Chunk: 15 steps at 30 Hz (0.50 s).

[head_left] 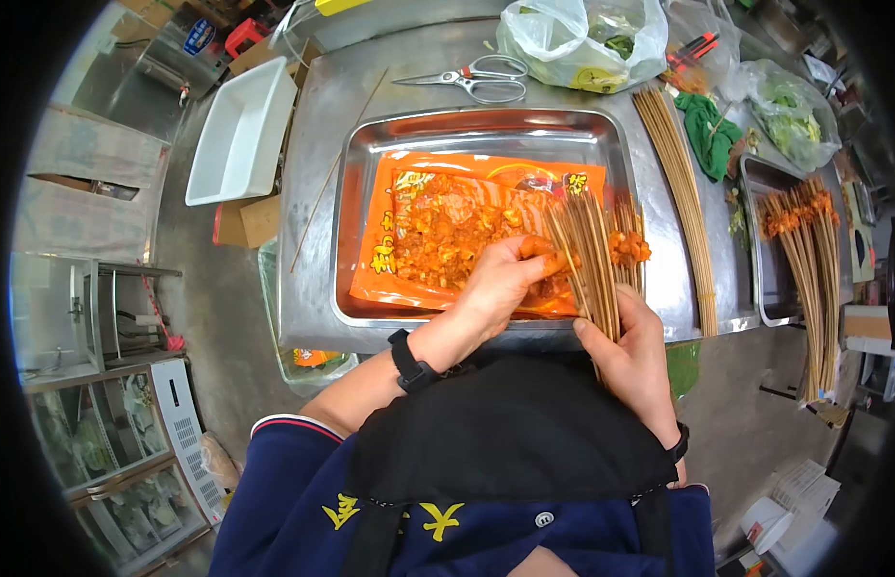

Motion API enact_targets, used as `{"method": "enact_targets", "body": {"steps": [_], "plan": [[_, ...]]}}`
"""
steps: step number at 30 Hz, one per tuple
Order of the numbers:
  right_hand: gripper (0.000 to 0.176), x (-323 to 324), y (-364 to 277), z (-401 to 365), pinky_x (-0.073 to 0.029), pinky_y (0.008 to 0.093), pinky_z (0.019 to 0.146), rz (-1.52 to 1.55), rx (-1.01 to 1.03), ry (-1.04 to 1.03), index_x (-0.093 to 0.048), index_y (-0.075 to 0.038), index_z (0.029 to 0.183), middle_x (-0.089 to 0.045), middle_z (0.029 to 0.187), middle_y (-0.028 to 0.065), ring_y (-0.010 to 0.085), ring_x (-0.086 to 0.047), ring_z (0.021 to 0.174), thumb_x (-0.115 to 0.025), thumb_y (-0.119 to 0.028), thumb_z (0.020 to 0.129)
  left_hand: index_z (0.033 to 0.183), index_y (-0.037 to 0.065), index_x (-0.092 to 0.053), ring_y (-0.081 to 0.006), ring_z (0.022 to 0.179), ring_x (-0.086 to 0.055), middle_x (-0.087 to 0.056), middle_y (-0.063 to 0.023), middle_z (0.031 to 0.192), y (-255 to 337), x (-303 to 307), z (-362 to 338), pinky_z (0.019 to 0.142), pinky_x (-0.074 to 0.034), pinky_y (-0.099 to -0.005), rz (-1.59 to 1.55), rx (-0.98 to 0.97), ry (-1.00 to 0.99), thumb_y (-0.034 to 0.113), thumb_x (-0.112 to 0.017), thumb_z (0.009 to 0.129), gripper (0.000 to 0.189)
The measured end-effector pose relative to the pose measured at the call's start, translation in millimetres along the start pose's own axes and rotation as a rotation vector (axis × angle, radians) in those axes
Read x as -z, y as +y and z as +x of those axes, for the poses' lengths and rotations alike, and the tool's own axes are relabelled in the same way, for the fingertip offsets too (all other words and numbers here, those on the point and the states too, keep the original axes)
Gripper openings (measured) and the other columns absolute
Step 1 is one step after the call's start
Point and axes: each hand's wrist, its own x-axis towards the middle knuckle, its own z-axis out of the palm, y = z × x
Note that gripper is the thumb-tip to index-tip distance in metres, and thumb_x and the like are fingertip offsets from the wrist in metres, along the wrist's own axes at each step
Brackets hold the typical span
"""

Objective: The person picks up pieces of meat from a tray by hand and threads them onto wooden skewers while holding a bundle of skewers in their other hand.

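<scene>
My right hand (635, 351) is wrapped around the lower part of a bundle of bamboo skewers (590, 264) that stands over the right end of a steel tray. My left hand (510, 274) is closed in a pinch beside the bundle, fingertips stained orange, on what looks like a piece of marinated meat; the fingers partly hide it. Right of the bundle, more red-orange meat pieces (628, 248) sit on skewers. Under my left hand an orange plastic bag (370, 274) lies in the tray (346, 192), with chopped marinated meat (447, 226) on it.
Scissors (466, 77) lie behind the tray, near a white plastic bag of greens (592, 43). Loose skewers (680, 202) rest to the right, beside a green cloth (709, 135). Finished meat skewers (803, 260) hang over another tray's edge. A white bin (240, 135) stands left.
</scene>
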Motion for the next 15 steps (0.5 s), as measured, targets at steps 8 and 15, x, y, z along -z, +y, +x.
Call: {"method": "enact_targets", "body": {"steps": [8,15], "plan": [[0.020,-4,0,4,-0.050,0.0237,0.061,0.486,-0.385,-0.261,-0.052,0.005,0.099,-0.060,0.090,0.0127,0.0141,-0.061,0.072,-0.050,-0.011,0.087,0.093,-0.001,-0.056,-0.0072,0.063,-0.054,-0.058,-0.0022,0.076,-12,0,20,0.052,-0.044,-0.0217,0.099,-0.151,0.037,0.012,-0.056,0.082,0.017],[0.023,-8,13,12,-0.051,0.0243,0.064,0.517,-0.448,-0.280,-0.052,0.006,0.101,-0.061,0.089,0.0120,0.0158,-0.062,0.076,-0.051,-0.011,0.086,0.092,0.002,-0.057,-0.0100,0.063,-0.054,-0.059,-0.0037,0.077,7,21,-7,0.054,-0.042,-0.0205,-0.026,-0.070,0.004,0.018,-0.053,0.086,0.018]]}}
